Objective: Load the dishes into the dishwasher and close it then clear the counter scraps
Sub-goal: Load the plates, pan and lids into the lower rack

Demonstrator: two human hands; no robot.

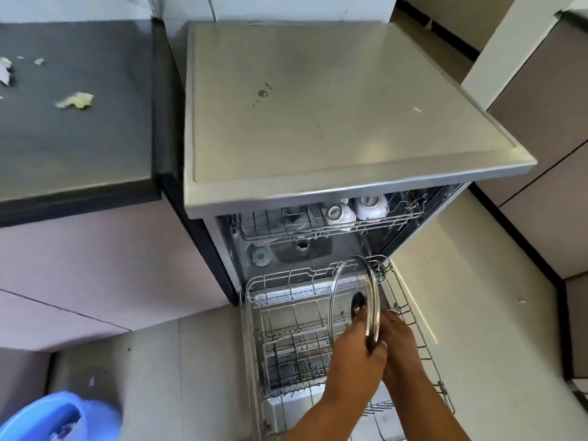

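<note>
A round glass pot lid (345, 291) with a steel rim and a black knob stands on edge over the pulled-out lower rack (280, 316) of the open dishwasher (318, 106). My left hand (353, 354) grips the lid's lower rim from the left. My right hand (401, 342) holds the same rim from the right, partly hidden behind the lid. The upper rack (318, 232) carries two white cups (370, 206) upside down. Pale food scraps (76, 100) lie on the dark counter (79, 148) at the left.
More scraps (6, 71) sit at the counter's far left edge. A blue bin (60, 415) stands on the floor at the lower left. Cabinets (541, 122) line the right side. The lowered dishwasher door runs beneath the rack toward me.
</note>
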